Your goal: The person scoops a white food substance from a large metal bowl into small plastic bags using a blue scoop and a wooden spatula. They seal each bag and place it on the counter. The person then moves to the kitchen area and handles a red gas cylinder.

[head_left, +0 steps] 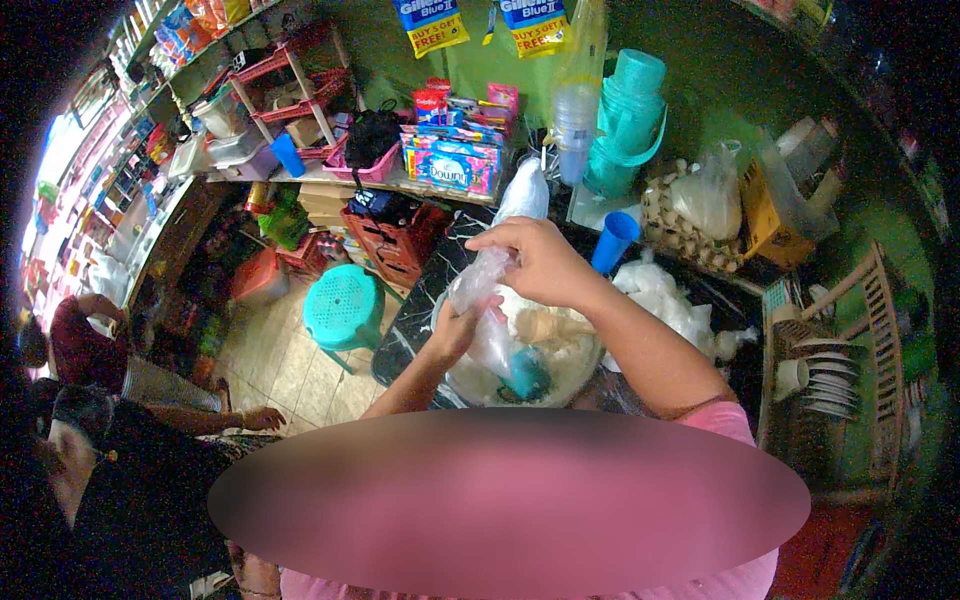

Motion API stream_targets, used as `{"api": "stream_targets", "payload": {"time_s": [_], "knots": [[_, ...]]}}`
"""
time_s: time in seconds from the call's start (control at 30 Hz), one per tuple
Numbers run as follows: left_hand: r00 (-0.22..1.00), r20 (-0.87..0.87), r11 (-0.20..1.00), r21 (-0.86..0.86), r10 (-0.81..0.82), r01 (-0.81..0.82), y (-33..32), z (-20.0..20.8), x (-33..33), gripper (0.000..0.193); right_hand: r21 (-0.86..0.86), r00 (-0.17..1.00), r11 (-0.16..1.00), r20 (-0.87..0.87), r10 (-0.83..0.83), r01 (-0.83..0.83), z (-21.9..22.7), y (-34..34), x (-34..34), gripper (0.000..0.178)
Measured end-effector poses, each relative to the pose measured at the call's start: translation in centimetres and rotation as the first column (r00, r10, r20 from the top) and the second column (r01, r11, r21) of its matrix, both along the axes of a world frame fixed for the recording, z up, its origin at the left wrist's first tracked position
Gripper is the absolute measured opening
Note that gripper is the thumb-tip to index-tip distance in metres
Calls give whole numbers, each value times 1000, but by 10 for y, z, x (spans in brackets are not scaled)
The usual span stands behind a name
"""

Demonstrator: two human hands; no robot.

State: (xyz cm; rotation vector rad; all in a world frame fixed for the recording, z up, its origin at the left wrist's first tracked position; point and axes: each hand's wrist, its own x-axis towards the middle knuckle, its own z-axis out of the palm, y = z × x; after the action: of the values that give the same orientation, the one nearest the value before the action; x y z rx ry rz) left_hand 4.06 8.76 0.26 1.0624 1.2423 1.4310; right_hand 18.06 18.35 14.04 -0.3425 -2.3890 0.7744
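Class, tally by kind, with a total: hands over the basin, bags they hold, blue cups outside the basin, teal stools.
Hands (left hand, right hand): 2
Held bag: 1
Blue cups: 2
Teal stool: 1
Total: 6

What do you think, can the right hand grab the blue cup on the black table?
Probably yes: the blue cup is nearby, unblocked, but the right hand must first release the plastic bag.

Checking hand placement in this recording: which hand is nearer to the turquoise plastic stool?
Left. The left hand holds the clear plastic bag to the right of the stool; the right hand, at the bag's upper end, is farther right.
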Motion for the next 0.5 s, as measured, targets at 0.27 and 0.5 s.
{"api": "stream_targets", "payload": {"time_s": [0.27,0.5], "knots": [[970,114,977,-58,213,-207,0,-5,-24,24,19,999,1000,-31,-7,7,17,-5,49,59],[971,87,967,111,222,-231,2,14,-29,26,283,945,903,45,323,-322,45,-64,72,44]]}}
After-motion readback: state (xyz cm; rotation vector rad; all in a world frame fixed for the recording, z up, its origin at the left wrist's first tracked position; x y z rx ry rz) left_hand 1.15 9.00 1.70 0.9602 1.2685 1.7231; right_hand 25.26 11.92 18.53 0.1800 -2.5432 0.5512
